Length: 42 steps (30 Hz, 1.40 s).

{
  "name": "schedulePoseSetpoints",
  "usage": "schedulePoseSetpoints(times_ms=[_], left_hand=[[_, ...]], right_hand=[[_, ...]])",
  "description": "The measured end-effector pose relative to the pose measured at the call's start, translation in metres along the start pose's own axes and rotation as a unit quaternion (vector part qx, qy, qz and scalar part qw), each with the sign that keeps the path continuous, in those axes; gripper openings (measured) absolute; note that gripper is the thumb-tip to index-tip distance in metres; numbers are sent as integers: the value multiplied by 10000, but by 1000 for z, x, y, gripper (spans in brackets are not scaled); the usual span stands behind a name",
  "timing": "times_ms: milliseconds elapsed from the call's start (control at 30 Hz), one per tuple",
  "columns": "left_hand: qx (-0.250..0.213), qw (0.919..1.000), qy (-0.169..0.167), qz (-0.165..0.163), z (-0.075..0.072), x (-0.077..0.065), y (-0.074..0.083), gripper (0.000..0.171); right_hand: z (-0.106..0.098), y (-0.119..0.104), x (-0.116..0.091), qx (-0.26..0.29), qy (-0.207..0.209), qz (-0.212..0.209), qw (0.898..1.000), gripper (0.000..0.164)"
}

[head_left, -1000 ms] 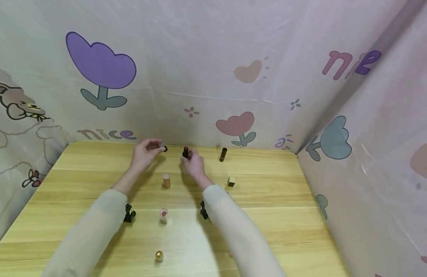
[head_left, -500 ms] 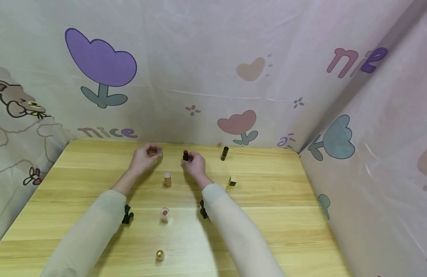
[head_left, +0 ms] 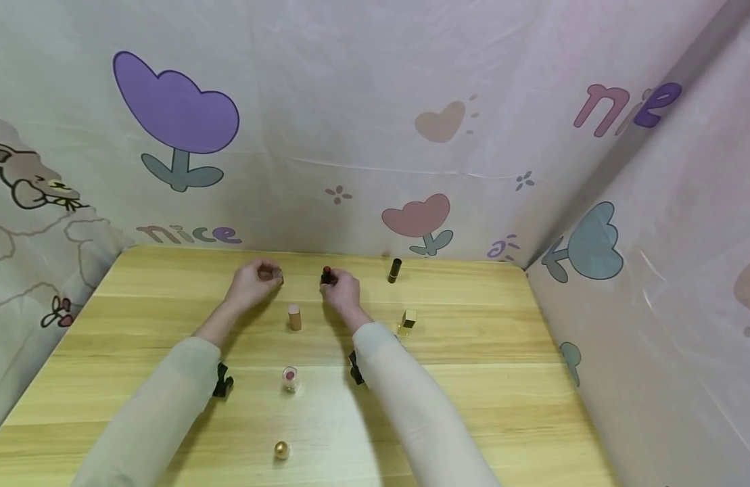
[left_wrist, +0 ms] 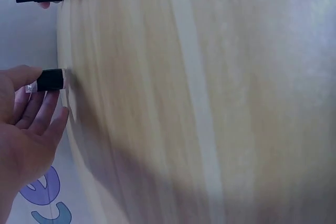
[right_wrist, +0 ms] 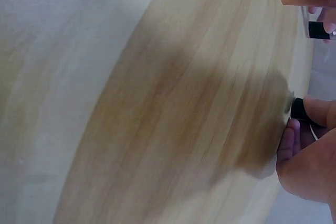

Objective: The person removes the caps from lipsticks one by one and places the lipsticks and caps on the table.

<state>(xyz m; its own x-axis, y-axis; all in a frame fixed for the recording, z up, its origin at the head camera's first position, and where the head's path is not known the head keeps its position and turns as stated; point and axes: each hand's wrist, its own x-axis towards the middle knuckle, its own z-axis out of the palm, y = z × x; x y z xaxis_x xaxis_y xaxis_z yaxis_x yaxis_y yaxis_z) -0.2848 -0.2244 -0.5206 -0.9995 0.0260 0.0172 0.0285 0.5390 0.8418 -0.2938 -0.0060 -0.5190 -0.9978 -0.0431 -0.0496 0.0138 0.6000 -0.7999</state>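
My left hand (head_left: pixel 253 284) pinches a small black cap with a clear end (left_wrist: pixel 51 80) between thumb and fingers, low over the table's far edge. A short distance to its right, my right hand (head_left: pixel 343 291) grips a black lipstick (head_left: pixel 326 276) by its base, its red tip bare and pointing up. In the right wrist view the fingers hide most of the lipstick's dark base (right_wrist: pixel 298 109). The two hands are apart.
On the wooden table (head_left: pixel 472 385) stand a tan lipstick tube (head_left: pixel 294 317), a clear pink-centred lipstick (head_left: pixel 290 379), a gold ball-shaped piece (head_left: pixel 281 450), a black tube (head_left: pixel 395 270) and a gold-capped item (head_left: pixel 408 320). Patterned cloth (head_left: pixel 301 135) rises behind.
My left hand has come down and slightly back toward me with the cap. The right hand has lowered a little with the lipstick. The standing items keep their places.
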Motion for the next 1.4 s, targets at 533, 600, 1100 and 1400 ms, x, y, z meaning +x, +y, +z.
schedulePoseSetpoints(times_ms=[533,600,1100,1400], left_hand=[[-81,9999,-127,-4,-3,-7,-4,41],[-122,9998,-139,-8,-3,-7,-4,43],[-331,9994,78,-52,-11,-18,5,82],[-871,9946,508,258,-12,-41,15,82]], right_hand=[[-2,1,-7,181,-66,43,9998,34],[-3,1,-7,211,-105,29,9997,36],[-19,-10,-14,727,-353,143,9966,82],[-33,-21,-24,1214,74,51,9926,78]])
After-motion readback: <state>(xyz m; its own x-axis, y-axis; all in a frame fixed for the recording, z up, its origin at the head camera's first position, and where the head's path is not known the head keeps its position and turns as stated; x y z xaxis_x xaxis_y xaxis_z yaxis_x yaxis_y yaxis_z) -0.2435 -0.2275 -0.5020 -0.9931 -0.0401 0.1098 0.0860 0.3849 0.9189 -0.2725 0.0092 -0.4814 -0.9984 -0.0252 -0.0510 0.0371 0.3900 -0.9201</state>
